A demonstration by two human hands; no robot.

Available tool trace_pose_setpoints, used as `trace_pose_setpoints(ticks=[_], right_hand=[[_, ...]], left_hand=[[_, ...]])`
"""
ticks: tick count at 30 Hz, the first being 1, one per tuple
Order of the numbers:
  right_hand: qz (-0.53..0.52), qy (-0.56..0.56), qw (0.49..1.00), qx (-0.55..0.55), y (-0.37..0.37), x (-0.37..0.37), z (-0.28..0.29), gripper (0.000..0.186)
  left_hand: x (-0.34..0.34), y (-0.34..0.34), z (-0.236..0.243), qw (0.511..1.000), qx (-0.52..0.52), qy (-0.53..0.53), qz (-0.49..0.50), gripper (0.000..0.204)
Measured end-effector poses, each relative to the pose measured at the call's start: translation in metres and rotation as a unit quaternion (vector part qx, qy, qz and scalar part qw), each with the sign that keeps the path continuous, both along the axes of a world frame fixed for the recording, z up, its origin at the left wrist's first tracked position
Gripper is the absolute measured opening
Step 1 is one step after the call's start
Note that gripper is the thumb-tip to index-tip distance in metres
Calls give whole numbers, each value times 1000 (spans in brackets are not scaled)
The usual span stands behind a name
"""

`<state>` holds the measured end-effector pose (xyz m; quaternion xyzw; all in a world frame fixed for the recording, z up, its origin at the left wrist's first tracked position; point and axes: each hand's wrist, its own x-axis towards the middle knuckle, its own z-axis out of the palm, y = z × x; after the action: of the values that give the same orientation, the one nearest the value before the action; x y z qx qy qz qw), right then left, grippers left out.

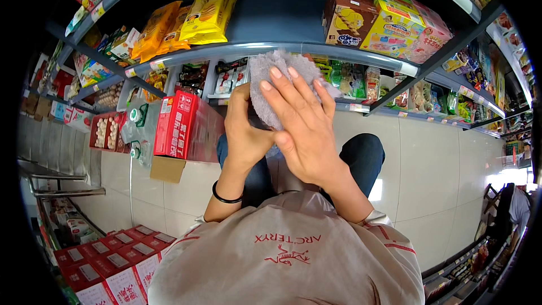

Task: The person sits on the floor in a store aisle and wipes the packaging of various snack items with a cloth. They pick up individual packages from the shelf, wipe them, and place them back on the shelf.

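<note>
A fluffy grey cloth [271, 104] is up in front of my body, at about the height of the shelf edge. My right hand [302, 118] presses it from above, with long fingers laid across it and the thumb apart. On the cloth's left side my left hand [247, 130] curls round something, its thumb meeting the right hand. Cloth and hands hide most of what the left hand grips. Behind the cloth runs the front edge of a dark shelf [271, 17].
Yellow and orange snack bags [206, 14] stand on the shelf at left, snack boxes [389, 22] at right. Packets [344, 79] fill the lower shelf. A red carton [189, 127] and clear bottles [135, 127] stand at left. Red-and-white boxes [118, 260] are stacked at lower left.
</note>
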<state>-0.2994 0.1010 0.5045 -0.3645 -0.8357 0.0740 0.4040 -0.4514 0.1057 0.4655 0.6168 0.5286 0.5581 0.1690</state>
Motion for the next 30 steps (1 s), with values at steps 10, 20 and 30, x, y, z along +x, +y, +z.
trace_pose_setpoints(ticks=[10, 20, 30], right_hand=[[43, 413, 852, -319, 30, 41, -36, 45], [46, 282, 947, -149, 7, 25, -16, 58], [-15, 233, 941, -245, -33, 41, -75, 45]], left_hand=[[3, -20, 8, 996, -12, -30, -82, 73], [27, -20, 3, 876, -107, -430, -190, 47], [4, 23, 5, 807, -85, -579, -85, 32]])
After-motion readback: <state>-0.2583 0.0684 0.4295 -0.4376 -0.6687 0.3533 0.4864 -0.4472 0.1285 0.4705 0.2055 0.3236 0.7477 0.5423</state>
